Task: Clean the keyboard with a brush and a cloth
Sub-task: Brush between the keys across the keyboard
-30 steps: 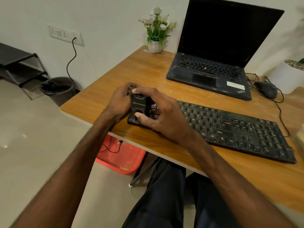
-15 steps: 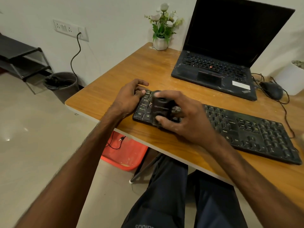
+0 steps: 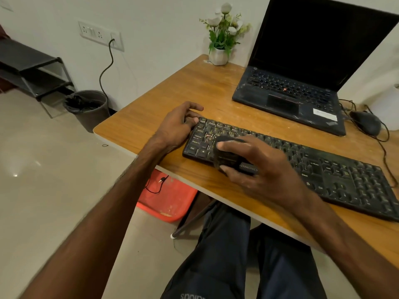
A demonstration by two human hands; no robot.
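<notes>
Now: right hand [image 3: 257,169] closed around a black brush [image 3: 226,155], fingers over its top and thumb along its near side. We note the brush set down on the left part of the keyboard [image 3: 336,175], over the lower key rows. Its bristles are not clearly visible under the hand.

Left hand [image 3: 176,127] at the keyboard's left end, fingers curled against its far-left corner and holding it, with one fingertip touching the corner key. The forefinger is raised slightly above the others. The thumb is hidden from us.

The keyboard is black and lies slanted along the near edge of a wooden desk [image 3: 155,117]. Its keys look dusty, with pale specks among the left rows.

Beyond the keyboard we see an open laptop [image 3: 289,98] with a dark screen. Past the keyboard's right end is a black mouse [image 3: 366,123] with its cable looping beside it. Further behind the keyboard's left end is a small white pot of flowers [image 3: 220,52] at the wall.

Below and left of the keyboard, on the floor, are a red tub [image 3: 168,201] under the desk and a grey bin [image 3: 89,107] by the wall. A cable rises to a wall socket [image 3: 101,35].
</notes>
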